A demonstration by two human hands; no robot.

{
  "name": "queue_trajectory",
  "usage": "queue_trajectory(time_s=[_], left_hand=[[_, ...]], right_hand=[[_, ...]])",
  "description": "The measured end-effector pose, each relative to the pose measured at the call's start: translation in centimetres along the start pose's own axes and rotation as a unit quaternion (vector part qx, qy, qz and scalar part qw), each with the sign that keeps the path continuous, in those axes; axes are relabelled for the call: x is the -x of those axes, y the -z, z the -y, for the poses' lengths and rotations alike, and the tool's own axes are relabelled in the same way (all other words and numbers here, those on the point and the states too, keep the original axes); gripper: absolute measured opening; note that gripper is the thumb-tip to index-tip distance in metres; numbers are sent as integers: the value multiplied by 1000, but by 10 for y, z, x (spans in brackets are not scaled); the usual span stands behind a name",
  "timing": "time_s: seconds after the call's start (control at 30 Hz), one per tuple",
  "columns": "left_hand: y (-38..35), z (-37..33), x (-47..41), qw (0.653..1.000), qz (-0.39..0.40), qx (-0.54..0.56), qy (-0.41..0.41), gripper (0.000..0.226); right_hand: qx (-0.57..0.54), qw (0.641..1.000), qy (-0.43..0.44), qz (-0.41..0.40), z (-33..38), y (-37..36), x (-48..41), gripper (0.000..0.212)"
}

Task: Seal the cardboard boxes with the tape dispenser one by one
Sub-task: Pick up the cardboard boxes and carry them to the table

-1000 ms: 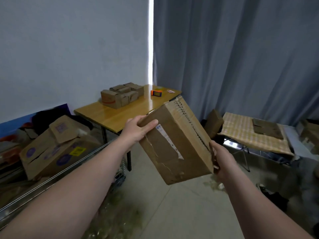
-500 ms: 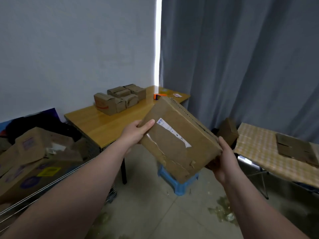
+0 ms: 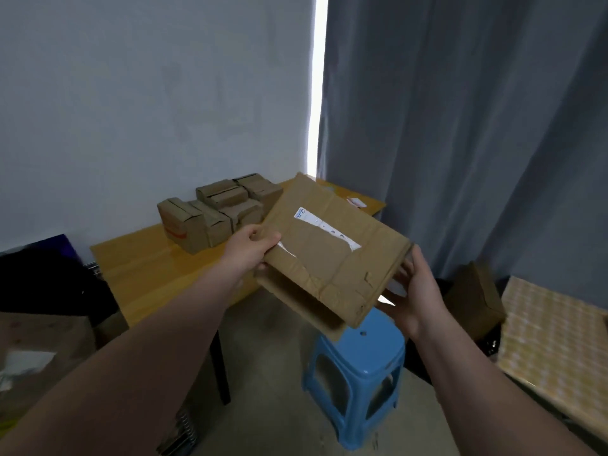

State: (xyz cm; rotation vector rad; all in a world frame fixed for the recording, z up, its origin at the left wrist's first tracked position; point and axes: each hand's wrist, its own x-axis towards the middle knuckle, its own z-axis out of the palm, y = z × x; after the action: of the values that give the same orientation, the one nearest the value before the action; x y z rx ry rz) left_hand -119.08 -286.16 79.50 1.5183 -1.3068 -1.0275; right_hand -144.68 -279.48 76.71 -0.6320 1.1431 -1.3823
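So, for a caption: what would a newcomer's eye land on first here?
The worn cardboard box, tilted mid-frame, with the left hand gripping one corner and the right hand supporting its other end. Next, the blue stool below it, and small boxes stacked on the wooden table behind.

A person's left hand (image 3: 250, 250), just left of a cardboard box (image 3: 329, 258), and right hand (image 3: 419, 291), at the box's right, are bare. The left forearm (image 3: 148, 350) and right forearm (image 3: 487, 383), below the box, are uncovered along their whole visible length, wrists included.
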Motion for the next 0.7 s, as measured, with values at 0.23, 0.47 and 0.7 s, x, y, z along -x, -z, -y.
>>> queue_trajectory(time_s=[0.23, 0.47, 0.7], left_hand=[[-13, -4, -76, 1000, -27, 2, 1, 49], [-27, 5, -155, 996, -60, -30, 55, 58], [-31, 7, -216, 988, -94, 16, 120, 67]], right_hand=[[43, 997, -14, 68, 17, -16, -120, 58], [93, 988, -33, 121, 37, -45, -235, 56], [140, 973, -85, 162, 58, -79, -345, 46]])
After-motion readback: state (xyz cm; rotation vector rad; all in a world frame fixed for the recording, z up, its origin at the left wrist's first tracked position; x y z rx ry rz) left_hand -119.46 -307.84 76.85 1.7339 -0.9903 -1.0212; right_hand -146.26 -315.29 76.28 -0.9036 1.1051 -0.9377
